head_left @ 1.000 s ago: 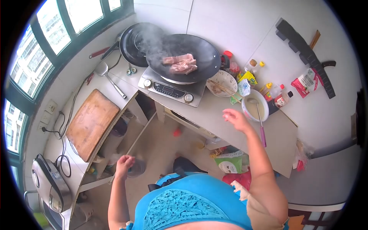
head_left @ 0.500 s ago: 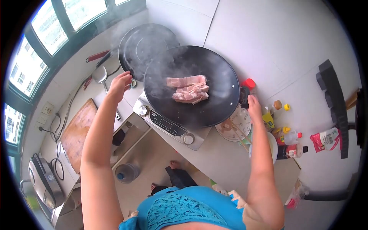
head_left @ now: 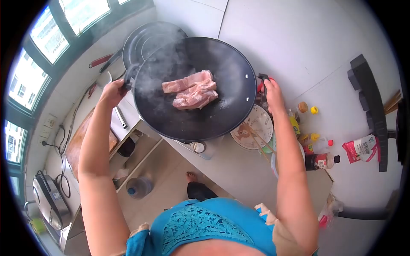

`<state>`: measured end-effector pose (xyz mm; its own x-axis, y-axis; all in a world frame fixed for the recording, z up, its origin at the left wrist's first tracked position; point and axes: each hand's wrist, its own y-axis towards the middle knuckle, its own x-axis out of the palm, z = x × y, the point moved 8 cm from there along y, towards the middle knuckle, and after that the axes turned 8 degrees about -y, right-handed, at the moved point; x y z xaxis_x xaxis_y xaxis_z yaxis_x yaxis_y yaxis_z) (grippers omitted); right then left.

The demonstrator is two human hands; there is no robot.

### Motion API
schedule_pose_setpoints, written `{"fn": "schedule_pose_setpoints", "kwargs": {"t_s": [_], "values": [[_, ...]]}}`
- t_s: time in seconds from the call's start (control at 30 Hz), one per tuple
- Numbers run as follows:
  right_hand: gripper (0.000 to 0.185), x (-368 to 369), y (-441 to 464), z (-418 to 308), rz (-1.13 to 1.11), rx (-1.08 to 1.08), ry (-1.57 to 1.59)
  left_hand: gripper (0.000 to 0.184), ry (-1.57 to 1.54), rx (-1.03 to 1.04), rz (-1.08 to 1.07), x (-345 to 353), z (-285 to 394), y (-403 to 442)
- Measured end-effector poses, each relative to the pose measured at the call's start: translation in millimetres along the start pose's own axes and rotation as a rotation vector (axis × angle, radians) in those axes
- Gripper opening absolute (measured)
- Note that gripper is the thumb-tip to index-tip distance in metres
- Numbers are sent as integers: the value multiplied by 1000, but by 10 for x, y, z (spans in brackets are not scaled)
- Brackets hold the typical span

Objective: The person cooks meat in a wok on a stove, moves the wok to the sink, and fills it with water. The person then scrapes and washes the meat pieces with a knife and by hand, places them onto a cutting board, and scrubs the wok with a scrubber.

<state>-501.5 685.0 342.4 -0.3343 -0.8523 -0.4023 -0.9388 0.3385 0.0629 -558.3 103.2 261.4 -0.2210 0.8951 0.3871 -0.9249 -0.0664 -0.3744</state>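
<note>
A large black wok (head_left: 232,81), faintly steaming, holds pieces of raw pinkish meat (head_left: 192,90) near its middle. My left hand (head_left: 112,92) is closed on the wok's left handle (head_left: 130,75). On the opposite side, my right hand (head_left: 274,94) grips the right handle (head_left: 263,77). The wok appears raised and tilted above the silver cooktop (head_left: 205,151), covering most of it; only the front edge and a knob show.
Behind the wok leans a dark round lid (head_left: 147,40). A spatula (head_left: 120,117) and a wooden cutting board (head_left: 81,145) lie to the left. At right are a plate (head_left: 265,123) with chopsticks (head_left: 258,141), several bottles (head_left: 324,161) and a seasoning bag (head_left: 362,148).
My left hand has taken hold of the left handle. The wok has come up off the cooktop, nearer to me and leftward in view, with the meat still in it. My right hand keeps its grip.
</note>
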Motion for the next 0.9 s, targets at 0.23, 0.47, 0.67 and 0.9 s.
{"fn": "schedule_pose_setpoints", "kwargs": {"t_s": [0.23,0.47,0.67,0.9], "values": [[28,851,-707,-1322,-270,-160,12,24,-196,72,-30,-1404,180,-1634],[29,2186,-2464,-1553,-651,-346,60,22,-398,183,324,-3146,-572,-4829],[29,3258,-4986,-1329,-1113,-280,-39,24,-480,250,772,-4033,-1874,-8119],[29,4794,-8115,-906,-1486,-540,-210,24,-701,528,1051,-5410,-4082,-10800]]}}
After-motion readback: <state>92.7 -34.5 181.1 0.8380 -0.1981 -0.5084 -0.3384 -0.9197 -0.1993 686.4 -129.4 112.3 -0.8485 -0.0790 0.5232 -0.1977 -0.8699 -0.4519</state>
